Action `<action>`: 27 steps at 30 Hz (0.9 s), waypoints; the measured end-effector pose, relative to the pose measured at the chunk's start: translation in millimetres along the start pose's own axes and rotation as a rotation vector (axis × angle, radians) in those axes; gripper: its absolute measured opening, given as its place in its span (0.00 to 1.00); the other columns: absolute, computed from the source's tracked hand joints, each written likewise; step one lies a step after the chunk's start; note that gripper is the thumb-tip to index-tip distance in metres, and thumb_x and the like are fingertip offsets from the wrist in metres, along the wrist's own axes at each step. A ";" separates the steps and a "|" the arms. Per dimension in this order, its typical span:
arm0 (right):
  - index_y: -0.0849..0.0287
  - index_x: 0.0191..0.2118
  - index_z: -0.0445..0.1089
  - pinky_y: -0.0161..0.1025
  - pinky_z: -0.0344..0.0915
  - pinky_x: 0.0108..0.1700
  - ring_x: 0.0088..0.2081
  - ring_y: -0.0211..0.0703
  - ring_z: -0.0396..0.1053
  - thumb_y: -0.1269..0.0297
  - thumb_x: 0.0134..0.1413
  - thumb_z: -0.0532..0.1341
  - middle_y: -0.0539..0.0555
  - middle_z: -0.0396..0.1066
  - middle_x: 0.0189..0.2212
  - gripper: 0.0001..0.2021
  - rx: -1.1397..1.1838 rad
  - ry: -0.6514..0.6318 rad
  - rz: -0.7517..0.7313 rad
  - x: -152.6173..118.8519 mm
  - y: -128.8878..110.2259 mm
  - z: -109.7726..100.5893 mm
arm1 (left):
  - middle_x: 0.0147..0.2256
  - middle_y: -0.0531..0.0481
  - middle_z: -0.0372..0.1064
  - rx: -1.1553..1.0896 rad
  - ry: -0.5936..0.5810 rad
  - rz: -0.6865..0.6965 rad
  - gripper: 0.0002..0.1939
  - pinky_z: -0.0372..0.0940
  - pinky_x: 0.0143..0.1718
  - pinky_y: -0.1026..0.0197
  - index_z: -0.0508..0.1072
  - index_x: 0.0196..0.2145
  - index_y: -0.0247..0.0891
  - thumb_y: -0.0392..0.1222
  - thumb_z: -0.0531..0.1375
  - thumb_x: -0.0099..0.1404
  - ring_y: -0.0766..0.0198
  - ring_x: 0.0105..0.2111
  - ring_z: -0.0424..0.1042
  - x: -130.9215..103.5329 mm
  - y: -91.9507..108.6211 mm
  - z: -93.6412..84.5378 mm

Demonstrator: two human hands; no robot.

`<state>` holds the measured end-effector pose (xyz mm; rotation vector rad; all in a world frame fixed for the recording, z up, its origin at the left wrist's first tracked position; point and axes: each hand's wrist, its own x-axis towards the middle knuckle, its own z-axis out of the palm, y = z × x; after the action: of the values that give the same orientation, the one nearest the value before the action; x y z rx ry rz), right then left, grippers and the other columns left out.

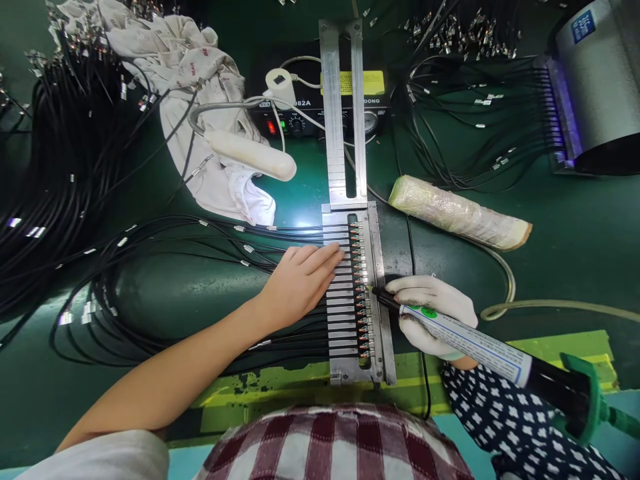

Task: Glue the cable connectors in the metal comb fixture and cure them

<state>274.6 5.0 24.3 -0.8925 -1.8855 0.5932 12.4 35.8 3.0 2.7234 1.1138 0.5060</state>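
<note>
A metal fixture [343,333] holds a row of black cables [295,347] side by side, their stripped ends and connectors [361,320] lined up along its slot. My bare left hand [300,283] lies flat over the upper cables, fingertips on the fixture just left of the connectors. In my gloved right hand [435,310] is a dispensing syringe [465,340], its black tip touching or just above the connectors near the middle of the row. A green fitting caps the syringe's rear end.
A white lamp [250,155] lights the fixture's upper left. Behind stands a black control box [300,127] beside a white cloth [200,133]. A wrapped roll [460,213] lies right. Black cable bundles [65,153] fill the left; a grey machine [600,87] stands far right.
</note>
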 end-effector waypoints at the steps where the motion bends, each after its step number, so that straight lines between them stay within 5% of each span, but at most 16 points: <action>1: 0.59 0.38 0.74 0.39 0.78 0.38 0.34 0.46 0.79 0.70 0.48 0.66 0.58 0.80 0.33 0.09 -0.003 -0.002 0.004 -0.4 0.5 -0.1 | 0.55 0.38 0.71 0.002 0.007 0.004 0.17 0.62 0.43 0.52 0.68 0.57 0.33 0.36 0.50 0.74 0.54 0.45 0.69 0.0 0.0 0.0; 27: 0.59 0.41 0.74 0.40 0.79 0.37 0.35 0.48 0.80 0.69 0.50 0.65 0.59 0.80 0.35 0.10 -0.031 0.000 0.001 -6.6 -11.5 -3.8 | 0.55 0.39 0.71 0.005 0.012 0.012 0.17 0.63 0.44 0.51 0.67 0.58 0.33 0.37 0.51 0.74 0.53 0.46 0.70 -0.4 -0.4 0.7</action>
<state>276.2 -7.2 30.6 -0.9138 -1.8987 0.5666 12.1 35.7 2.1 2.7364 1.1038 0.5232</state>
